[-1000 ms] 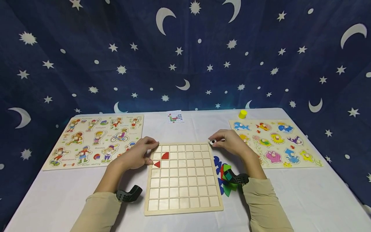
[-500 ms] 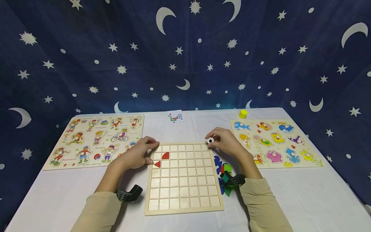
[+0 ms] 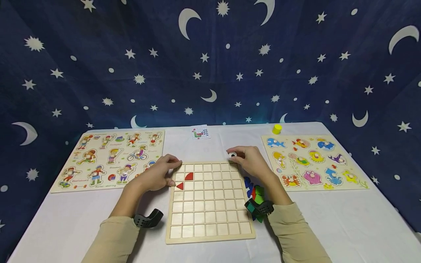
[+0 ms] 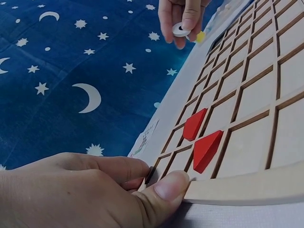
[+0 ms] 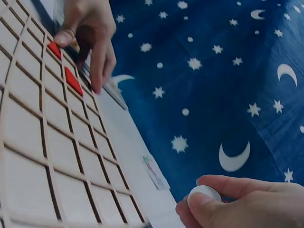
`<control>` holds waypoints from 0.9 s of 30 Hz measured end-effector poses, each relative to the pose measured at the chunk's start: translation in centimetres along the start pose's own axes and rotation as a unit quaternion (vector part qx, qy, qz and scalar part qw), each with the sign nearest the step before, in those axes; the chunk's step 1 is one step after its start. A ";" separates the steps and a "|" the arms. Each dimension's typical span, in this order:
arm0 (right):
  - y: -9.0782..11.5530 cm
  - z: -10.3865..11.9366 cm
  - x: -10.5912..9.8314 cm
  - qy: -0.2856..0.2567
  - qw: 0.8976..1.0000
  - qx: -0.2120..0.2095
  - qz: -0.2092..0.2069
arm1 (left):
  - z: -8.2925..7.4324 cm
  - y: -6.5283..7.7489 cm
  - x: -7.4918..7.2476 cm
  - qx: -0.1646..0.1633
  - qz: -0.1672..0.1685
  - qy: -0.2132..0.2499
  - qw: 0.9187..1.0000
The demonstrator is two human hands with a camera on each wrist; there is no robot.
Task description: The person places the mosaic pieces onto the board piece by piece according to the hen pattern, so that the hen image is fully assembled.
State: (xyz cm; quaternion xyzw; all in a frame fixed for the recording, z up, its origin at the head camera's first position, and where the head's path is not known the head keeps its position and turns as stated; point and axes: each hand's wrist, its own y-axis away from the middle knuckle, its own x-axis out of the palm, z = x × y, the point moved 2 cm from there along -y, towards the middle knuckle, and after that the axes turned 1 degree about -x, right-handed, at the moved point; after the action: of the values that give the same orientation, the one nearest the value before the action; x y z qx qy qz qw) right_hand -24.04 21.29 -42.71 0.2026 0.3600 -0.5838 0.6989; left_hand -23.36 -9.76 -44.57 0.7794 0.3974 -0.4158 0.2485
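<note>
"One red quarter-round point(image 3: 189, 176) in second row, second column, one red triangle point(image 3: 179, 186) in third row, first column of the grid board point(image 3: 210, 240). Hands?"

"Left hand point(image 3: 156, 176): thumb and fingers round the board's far left corner. Right hand point(image 3: 252, 160): narrow pinch on the white disc point(image 3: 231, 154), black dot showing."

"Disc location?"

"Off the surface point(image 3: 217, 148), about at the board's far edge, toward the right corner. Not in a cell. Can't judge height from where I stand."

"How would you run it?"

"Brace that corner so the board can't skate. Come down from above; skimming the dividers would probably catch the rim. Level the disc, dot up, centre on one cell, lower, release, press with one fingertip. Finger clearance looks tight."

"Which cell?"

"Check the gridded card point(image 3: 200, 132) beyond the board. Too small for me to read."

"Risks?"

"Right wrist camera point(image 3: 264, 208) hangs by the loose coloured pieces point(image 3: 259, 198) at the board's right edge. Dipping that wrist could scatter them. Carry it high."
</note>
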 end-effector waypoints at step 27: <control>0.6 3.6 4.3 -0.032 0.999 -0.026 0.036 | -0.3 0.1 -0.1 -0.006 0.003 -0.005 1.000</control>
State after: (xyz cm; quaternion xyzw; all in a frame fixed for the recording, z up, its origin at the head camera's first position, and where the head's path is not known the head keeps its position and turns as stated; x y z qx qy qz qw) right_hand -22.23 16.06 -43.59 0.1791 0.3450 -0.5546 0.7357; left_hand -23.12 -9.62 -44.32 0.7770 0.3960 -0.4168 0.2564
